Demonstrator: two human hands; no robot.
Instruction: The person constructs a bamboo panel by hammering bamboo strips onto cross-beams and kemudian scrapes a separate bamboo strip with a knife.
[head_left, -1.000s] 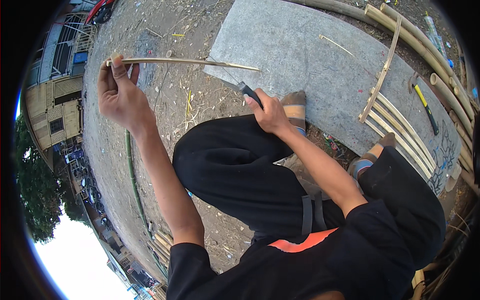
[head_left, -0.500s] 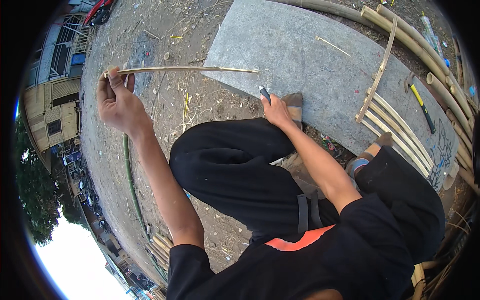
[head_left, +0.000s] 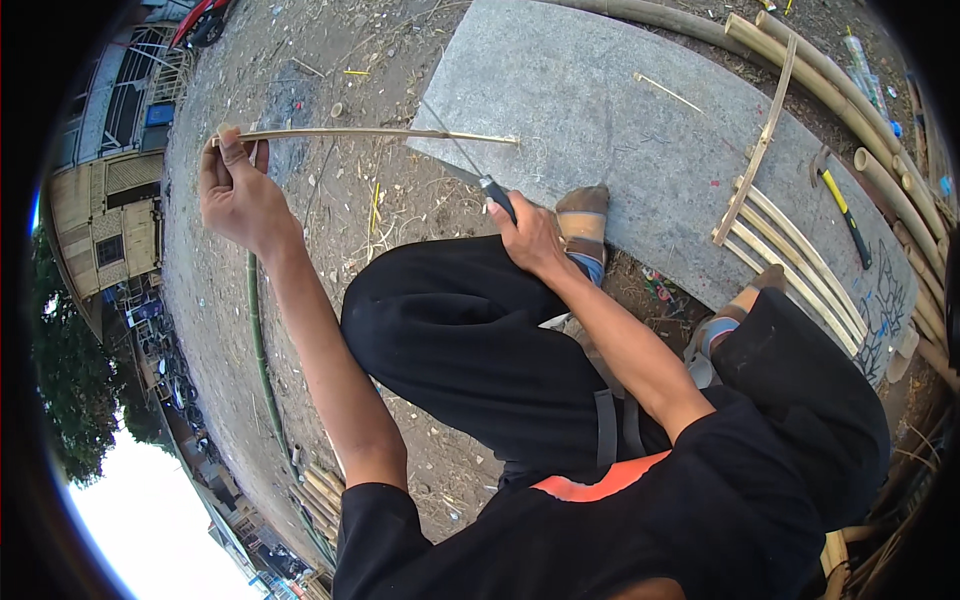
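No words or numbers can be read. On the big grey board (head_left: 620, 120) there are black scribbles (head_left: 882, 322) that look a bit like letters. They sit just below the yellow-and-black hammer (head_left: 847, 213), past the end of its handle, near the board's edge. The lines loop and cross, too small and tangled to make out.

The knife handle (head_left: 499, 200) is black, the thin strip (head_left: 370, 132) light brown, the slab (head_left: 570, 90) grey, the socks (head_left: 583, 224) striped.
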